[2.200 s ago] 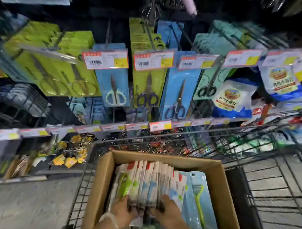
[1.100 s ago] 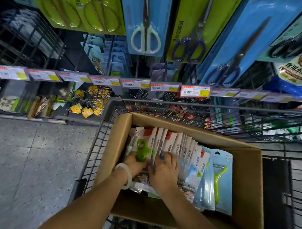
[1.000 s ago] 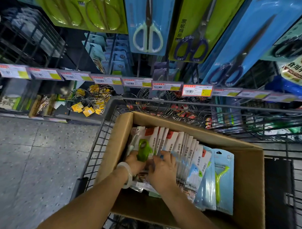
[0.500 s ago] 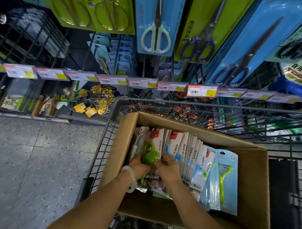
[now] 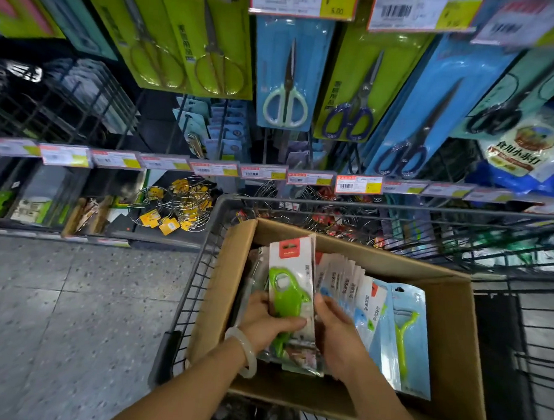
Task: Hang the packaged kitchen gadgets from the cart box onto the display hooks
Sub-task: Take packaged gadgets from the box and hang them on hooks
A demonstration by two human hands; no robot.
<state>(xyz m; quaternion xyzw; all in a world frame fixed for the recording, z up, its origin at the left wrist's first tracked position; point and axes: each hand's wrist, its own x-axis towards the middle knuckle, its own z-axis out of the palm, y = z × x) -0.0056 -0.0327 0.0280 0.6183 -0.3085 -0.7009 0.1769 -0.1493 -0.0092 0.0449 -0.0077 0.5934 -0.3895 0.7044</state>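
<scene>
A: Where do we have our grip right now?

B: Our left hand [image 5: 265, 322] holds the lower part of the green gadget package [image 5: 293, 292], thumb laid across its front. Our right hand [image 5: 337, 334] rests against its right edge, fingers curled onto the stack of packages [image 5: 348, 287] behind it. The card stands raised above the others but sits inside the cart box [image 5: 447, 341].

A: How do we lift it well?

B: We should draw it straight up so the blister doesn't snag its neighbours, letting the right hand keep the stack down. Then we'd shift our hold lower so the red header stays free for a hook.

A: Which hook?

B: That's hard to say. The scissors packs [image 5: 286, 75] hang above, and a row of price tags [image 5: 261, 171] runs below them, but we can't pick out a bare hook or a matching product from here.

A: Anything else unclear?

B: The hang hole in the header is too small to make out. The box bottom is hidden by packages, so we can't count what's left. The peeler pack [image 5: 406, 337] leans at the right. Print on the cards is unreadable.
</scene>
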